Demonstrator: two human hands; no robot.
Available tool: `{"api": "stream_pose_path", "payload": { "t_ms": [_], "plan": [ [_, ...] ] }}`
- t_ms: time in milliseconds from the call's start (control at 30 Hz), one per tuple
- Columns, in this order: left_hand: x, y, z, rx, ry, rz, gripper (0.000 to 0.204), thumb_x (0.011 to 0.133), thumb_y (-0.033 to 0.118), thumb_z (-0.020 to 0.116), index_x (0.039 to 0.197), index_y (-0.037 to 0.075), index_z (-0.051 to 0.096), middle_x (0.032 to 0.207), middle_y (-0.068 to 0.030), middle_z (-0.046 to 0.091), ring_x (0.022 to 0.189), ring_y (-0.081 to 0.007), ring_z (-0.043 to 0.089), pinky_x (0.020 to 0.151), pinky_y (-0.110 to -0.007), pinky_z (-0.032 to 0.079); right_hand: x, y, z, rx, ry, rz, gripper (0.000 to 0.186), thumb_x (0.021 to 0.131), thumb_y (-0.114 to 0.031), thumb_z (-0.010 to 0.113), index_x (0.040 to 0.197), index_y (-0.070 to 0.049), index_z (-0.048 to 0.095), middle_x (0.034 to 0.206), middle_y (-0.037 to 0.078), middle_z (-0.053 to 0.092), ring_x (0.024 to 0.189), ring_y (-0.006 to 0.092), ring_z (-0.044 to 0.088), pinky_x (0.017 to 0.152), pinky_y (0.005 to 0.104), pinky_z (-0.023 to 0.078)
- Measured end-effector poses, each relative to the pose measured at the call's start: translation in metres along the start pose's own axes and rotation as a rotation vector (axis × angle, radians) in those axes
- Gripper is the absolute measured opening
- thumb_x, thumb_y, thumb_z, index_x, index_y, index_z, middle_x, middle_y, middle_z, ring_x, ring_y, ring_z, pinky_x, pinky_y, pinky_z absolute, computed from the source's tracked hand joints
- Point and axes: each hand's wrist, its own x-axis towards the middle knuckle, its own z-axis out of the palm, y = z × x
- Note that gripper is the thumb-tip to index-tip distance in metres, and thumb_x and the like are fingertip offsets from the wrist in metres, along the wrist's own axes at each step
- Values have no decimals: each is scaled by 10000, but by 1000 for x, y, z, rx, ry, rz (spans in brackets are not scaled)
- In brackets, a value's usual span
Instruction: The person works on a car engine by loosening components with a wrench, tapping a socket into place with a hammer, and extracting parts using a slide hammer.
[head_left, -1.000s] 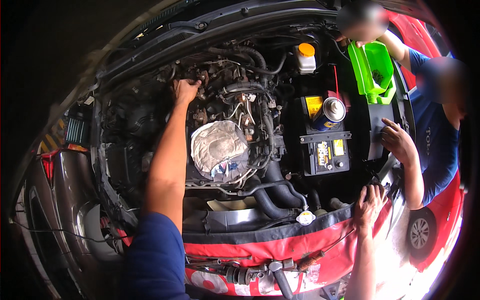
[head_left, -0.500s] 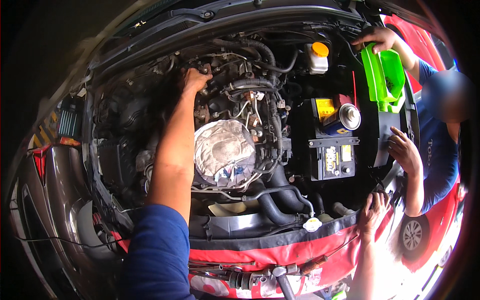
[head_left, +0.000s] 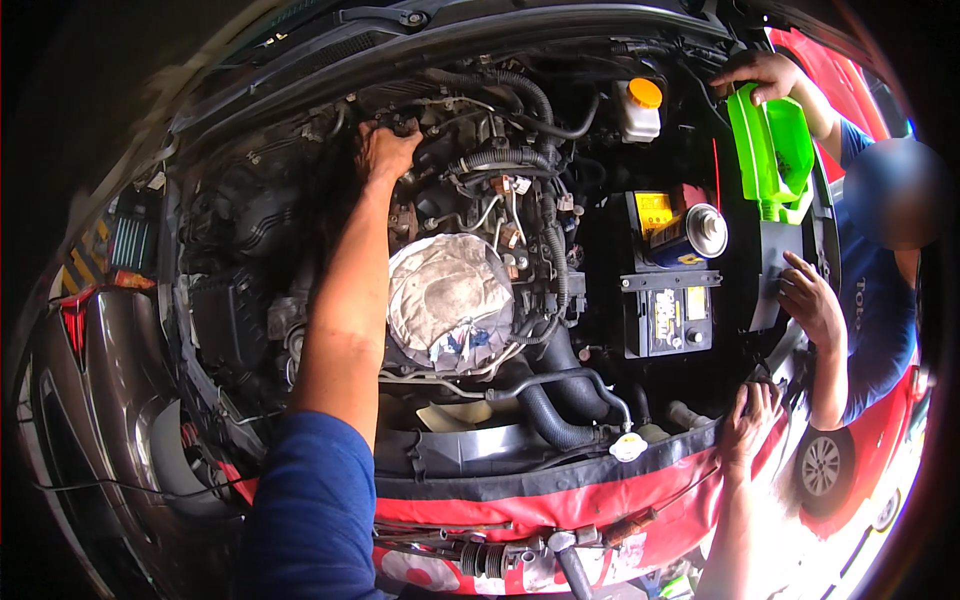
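Observation:
My left hand [head_left: 388,150] reaches to the back of the engine [head_left: 480,130], fingers closed around a small engine part that they mostly hide. Below it, a crumpled grubby cloth [head_left: 450,295] covers a round area of the engine. My right hand [head_left: 752,425] rests on the front right corner of the bay, fingers curled over the edge beside the red fender cover [head_left: 660,485]. The battery [head_left: 668,320] is up and to the left of that hand, with a spray can [head_left: 695,238] and red straw lying on top.
A co-worker in blue stands at the right, one hand [head_left: 765,75] at a green cut-open container [head_left: 770,150], the other [head_left: 810,300] on the bay's side. A yellow-capped reservoir [head_left: 640,110] sits at the back. Tools [head_left: 560,550] lie along the front cover. Another car [head_left: 120,380] is at left.
My left hand has shifted slightly upward at the engine part. The co-worker's upper hand now lies over the green container's top. The whole view has moved a little.

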Motion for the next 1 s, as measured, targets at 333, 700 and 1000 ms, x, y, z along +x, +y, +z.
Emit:
{"api": "stream_pose_path", "payload": {
  "t_ms": [333, 700, 1000],
  "plan": [
    [19, -28, 2, -45, -99, 214, 590, 877, 353, 785, 1366, 56, 641, 1462, -243, 520, 1420, -383, 438, 1198, -431, 359, -2, 7, 4, 19, 13, -2, 209, 977, -205, 573, 1029, -35, 682, 1214, 149, 662, 1259, 344, 546, 1104, 528, 348],
    [39, -44, 9, 62, -168, 393, 495, 984, 287, 675, 1447, 144, 573, 1464, -172, 544, 1436, -345, 436, 1235, -515, 202, 0, 2, -1, 35, -38, 34, 208, 975, -196, 566, 1022, -28, 679, 1227, 156, 652, 1273, 347, 535, 1098, 529, 349],
    [33, -44, 1, -28, -212, 479, 441, 1034, 159, 578, 1470, 218, 547, 1480, -128, 537, 1446, -328, 427, 1222, -499, 210, 0, 3, 1, 25, -9, 18, 197, 980, -187, 564, 1015, -27, 672, 1215, 147, 651, 1266, 345, 533, 1091, 520, 351]
  ]
}}
